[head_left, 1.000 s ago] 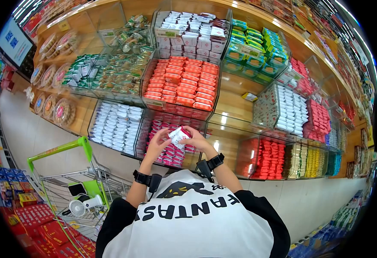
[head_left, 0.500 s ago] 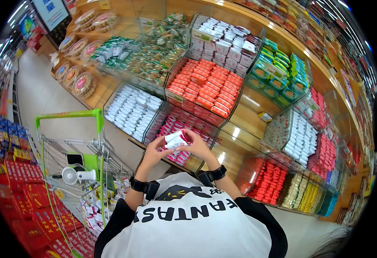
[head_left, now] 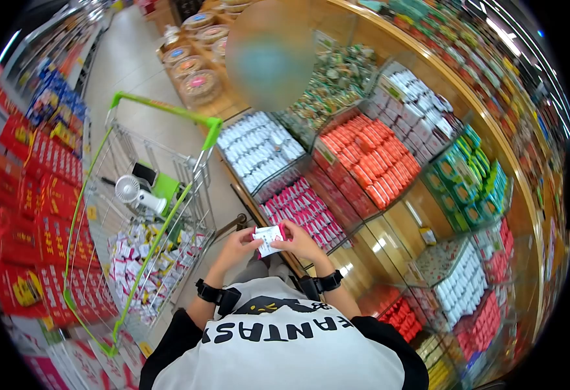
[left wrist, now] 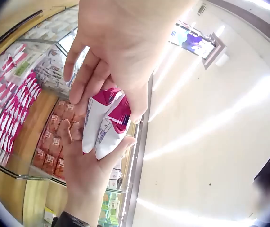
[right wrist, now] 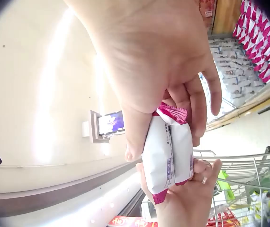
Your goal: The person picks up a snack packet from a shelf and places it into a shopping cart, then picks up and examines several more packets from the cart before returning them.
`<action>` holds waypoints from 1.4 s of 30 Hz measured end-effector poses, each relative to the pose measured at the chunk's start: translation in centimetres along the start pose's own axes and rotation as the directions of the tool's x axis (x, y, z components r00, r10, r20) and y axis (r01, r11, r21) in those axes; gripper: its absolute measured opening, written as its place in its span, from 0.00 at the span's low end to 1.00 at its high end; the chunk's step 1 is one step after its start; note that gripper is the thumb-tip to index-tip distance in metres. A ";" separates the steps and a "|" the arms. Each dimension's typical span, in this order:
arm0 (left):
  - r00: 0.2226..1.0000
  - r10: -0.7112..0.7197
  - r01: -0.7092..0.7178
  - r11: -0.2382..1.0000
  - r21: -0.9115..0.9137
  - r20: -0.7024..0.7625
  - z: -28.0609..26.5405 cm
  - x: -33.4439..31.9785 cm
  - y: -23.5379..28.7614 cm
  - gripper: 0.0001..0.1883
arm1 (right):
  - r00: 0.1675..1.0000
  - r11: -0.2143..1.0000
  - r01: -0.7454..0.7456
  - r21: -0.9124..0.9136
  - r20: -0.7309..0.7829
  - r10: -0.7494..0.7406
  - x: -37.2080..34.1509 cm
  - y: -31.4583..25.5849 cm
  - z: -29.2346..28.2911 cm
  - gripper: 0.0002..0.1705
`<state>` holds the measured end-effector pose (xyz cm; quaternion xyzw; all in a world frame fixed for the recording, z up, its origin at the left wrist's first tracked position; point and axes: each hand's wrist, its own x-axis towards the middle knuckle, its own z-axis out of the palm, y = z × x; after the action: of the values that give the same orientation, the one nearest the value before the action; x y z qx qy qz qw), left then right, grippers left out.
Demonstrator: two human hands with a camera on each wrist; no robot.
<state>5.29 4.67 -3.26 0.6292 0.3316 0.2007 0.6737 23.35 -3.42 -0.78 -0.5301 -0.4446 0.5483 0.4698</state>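
Two small white snack packets [head_left: 268, 239] with magenta crimped ends lie side by side between both hands, in front of the shirt. My left hand [head_left: 234, 249] pinches one end of the pair, thumb along the side, and my right hand [head_left: 303, 244] grips the other end. In the left wrist view the packets [left wrist: 107, 124] show printed faces under the left hand [left wrist: 125, 47]. Seen from the right wrist, the packets [right wrist: 168, 153] stretch from the right thumb toward the left palm. Below the hands' far side sits a bin of similar magenta-and-white packets [head_left: 304, 211].
A shopping cart with a green handle [head_left: 168, 109] stands at left, carrying loose packets [head_left: 135, 273], a white handheld fan [head_left: 129, 188] and a phone [head_left: 144, 173]. Clear bins of white packets [head_left: 259, 143] and orange packets [head_left: 369, 156] fill the wooden shelf. Red boxes [head_left: 57, 240] are stacked at far left.
The head view has turned left, bringing the cart and its loose packets nearer the hands, while the shelf bins shift right. Both hands keep holding the packets, now turned differently.
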 end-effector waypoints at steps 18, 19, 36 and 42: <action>0.985 -0.008 0.022 0.997 0.077 -0.172 -0.8 -4.1 2.1 0.15 | 0.980 0.996 0.025 -0.080 0.201 -0.008 2.3 -1.9 2.6 0.17; 0.986 -0.013 0.026 0.997 0.072 -0.169 -1.2 -4.6 2.1 0.15 | 0.977 0.998 0.027 -0.052 0.215 -0.015 2.7 -1.8 3.1 0.17; 0.959 -0.035 0.049 0.998 0.043 -0.282 -10.0 -9.9 2.6 0.14 | 0.932 0.999 -0.021 -0.050 0.361 0.037 8.1 -1.9 12.4 0.18; 0.934 -0.041 0.055 0.998 0.028 -0.354 -13.4 -11.5 2.4 0.14 | 0.913 0.996 -0.021 -0.085 0.404 0.053 10.3 -2.3 16.0 0.19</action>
<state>-11.74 6.66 1.47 0.5872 0.4661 0.2876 0.5960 7.52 7.26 0.51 -0.4313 -0.5434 0.6371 0.3358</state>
